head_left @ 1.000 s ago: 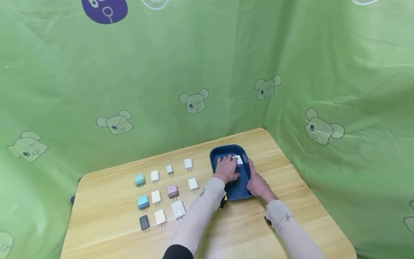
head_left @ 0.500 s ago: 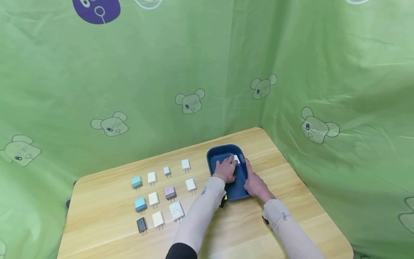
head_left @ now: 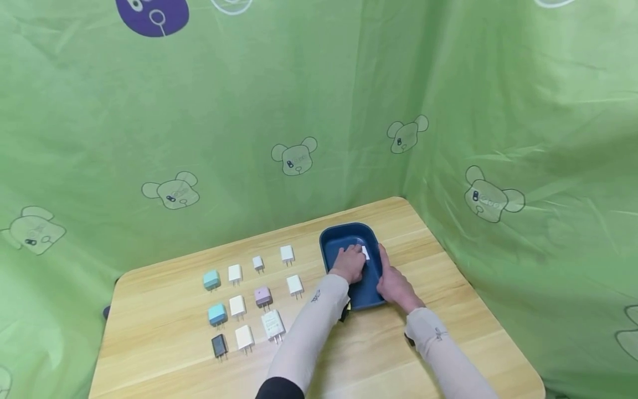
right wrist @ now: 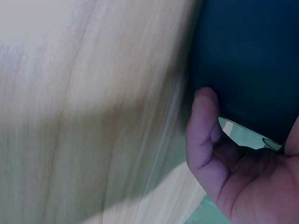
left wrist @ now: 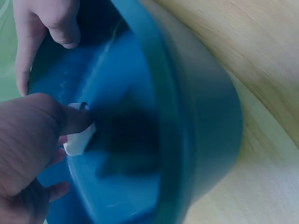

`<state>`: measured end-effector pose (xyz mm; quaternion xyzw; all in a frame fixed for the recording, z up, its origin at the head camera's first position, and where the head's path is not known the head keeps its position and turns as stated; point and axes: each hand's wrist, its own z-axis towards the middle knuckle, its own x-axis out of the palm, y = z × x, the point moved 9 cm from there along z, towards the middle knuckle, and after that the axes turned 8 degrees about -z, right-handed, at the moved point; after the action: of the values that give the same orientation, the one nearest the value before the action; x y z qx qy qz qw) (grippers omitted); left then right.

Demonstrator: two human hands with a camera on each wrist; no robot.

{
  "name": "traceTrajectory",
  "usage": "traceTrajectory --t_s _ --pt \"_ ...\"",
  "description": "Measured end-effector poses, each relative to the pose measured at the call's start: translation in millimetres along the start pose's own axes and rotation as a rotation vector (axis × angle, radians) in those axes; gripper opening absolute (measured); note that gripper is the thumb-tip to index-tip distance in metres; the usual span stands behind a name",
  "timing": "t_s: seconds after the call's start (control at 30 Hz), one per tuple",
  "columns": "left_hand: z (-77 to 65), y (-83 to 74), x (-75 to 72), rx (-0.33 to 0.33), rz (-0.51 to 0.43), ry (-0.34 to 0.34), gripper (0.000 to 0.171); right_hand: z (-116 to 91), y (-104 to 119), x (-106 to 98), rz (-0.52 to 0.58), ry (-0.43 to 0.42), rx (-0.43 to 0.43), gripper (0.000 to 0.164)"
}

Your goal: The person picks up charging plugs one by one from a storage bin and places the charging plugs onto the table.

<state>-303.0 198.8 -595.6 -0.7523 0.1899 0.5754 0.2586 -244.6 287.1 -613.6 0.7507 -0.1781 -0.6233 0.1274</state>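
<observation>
A deep blue plastic tub (head_left: 366, 291) stands towards the right of the table. Inside it, my left hand (head_left: 350, 262) pinches a white charger plug (left wrist: 80, 139) between thumb and fingers, low over the tub's floor. In the head view only a strip of that white charger plug (head_left: 365, 252) shows beside the fingers. My right hand (head_left: 396, 285) grips the tub's right wall, its thumb inside in the left wrist view. The right wrist view shows a curled finger (right wrist: 202, 126) against the tub's dark outer side (right wrist: 252, 56).
Left of the tub, several chargers lie in rows on the wooden table (head_left: 164, 310): white ones, such as a large printed one (head_left: 273, 325), two blue (head_left: 217, 314), a purple (head_left: 263, 296) and a black (head_left: 219, 346). Green curtains (head_left: 239, 111) hang behind and at the right.
My left fingers, spread over the tub floor before, have drawn together on the white charger plug, which now shows as a narrower strip. My right hand keeps its grip on the tub.
</observation>
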Motion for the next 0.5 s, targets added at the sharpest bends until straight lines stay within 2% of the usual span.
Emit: traceTrajectory --t_s 0.17,0.37,0.5 --pt "-3.1 -4.5 -1.4 0.039 -0.014 -0.048 0.018 -0.2 -0.7 3.5 0.011 0.017 0.006 0.097" --pt "-5.3 -12.0 1.1 0.084 0.081 -0.099 0.026 -0.7 -0.4 3.3 0.001 0.027 0.004 0.097" --pt "-6.7 -12.6 1.4 0.069 0.108 -0.104 0.025 1.0 -0.7 2.7 -0.005 0.025 0.003 0.097"
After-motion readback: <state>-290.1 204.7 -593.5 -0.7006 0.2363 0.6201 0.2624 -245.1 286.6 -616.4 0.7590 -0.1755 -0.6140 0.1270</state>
